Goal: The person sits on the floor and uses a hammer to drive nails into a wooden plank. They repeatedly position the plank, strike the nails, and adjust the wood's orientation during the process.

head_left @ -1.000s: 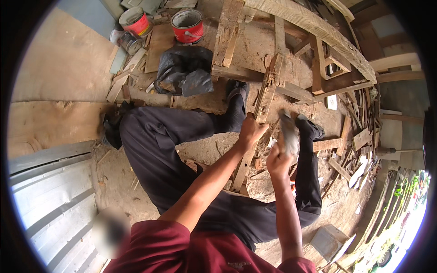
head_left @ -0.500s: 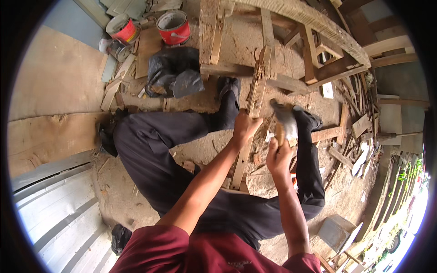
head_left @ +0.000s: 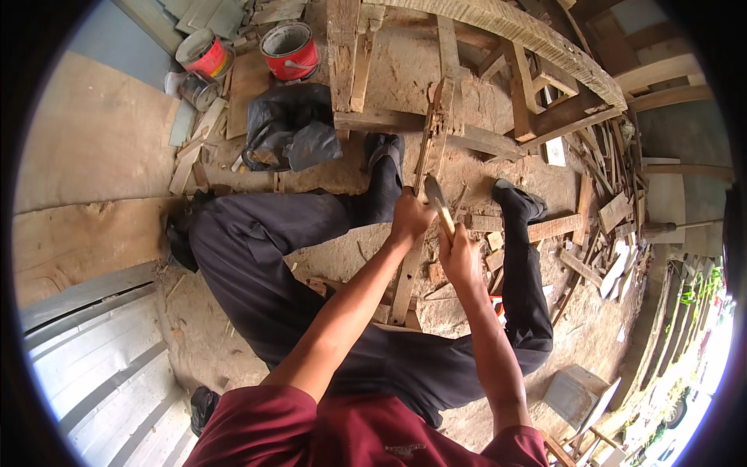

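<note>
A long, weathered wooden strip (head_left: pixel 440 124) slants between my legs, its far end against a wooden frame (head_left: pixel 381 121). My left hand (head_left: pixel 412 216) is closed around the strip near its middle. A thin dark split or separate sliver runs along its left side; I cannot tell which. In my right hand (head_left: pixel 461 255) is a short chopping blade (head_left: pixel 436 194) with a pale wooden handle. The blade is seen nearly edge-on, its tip at the strip's right side just beyond my left hand. Whether it cuts in or only touches is unclear.
Ahead stands the frame with a curved rough beam (head_left: pixel 537 39). Red paint cans (head_left: pixel 289 61) and a black plastic bag (head_left: pixel 292 128) lie at the far left. Wood scraps (head_left: pixel 615 210) litter the right side. My sandalled feet (head_left: pixel 517 201) flank the strip.
My right hand has swung the blade left and inward, from clear of the strip to its right side. My left hand keeps its grip, with a slight shift left.
</note>
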Motion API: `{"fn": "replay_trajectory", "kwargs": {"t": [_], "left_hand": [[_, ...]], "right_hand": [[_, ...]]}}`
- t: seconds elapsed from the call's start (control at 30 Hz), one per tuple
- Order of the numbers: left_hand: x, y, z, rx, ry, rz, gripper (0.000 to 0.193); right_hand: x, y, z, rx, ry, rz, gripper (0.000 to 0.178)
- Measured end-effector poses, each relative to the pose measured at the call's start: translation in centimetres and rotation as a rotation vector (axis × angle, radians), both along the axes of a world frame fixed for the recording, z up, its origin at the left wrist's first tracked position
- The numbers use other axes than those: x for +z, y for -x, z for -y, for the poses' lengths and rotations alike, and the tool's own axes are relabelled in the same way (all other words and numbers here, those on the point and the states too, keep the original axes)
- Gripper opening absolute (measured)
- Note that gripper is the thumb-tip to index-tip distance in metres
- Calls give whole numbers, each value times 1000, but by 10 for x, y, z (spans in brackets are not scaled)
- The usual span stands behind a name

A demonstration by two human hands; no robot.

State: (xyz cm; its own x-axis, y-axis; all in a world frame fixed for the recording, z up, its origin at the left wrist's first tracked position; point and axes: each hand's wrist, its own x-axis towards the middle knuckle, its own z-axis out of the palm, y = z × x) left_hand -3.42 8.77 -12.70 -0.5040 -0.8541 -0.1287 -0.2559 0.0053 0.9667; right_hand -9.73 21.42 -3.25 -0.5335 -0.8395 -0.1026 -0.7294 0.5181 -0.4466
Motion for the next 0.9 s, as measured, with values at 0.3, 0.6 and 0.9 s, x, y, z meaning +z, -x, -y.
{"fn": "replay_trajectory", "kwargs": {"t": [0.3, 0.6, 0.9], "left_hand": [[-18, 4, 1, 122, 34, -28, 59], [-13, 6, 4, 58, 13, 103, 63], [-8, 4, 0, 92, -18, 131, 42]], "right_hand": [[-11, 1, -2, -5, 18, 38, 26], [-15, 3, 2, -34, 35, 40, 21], [-18, 12, 3, -41, -77, 53, 30]]}}
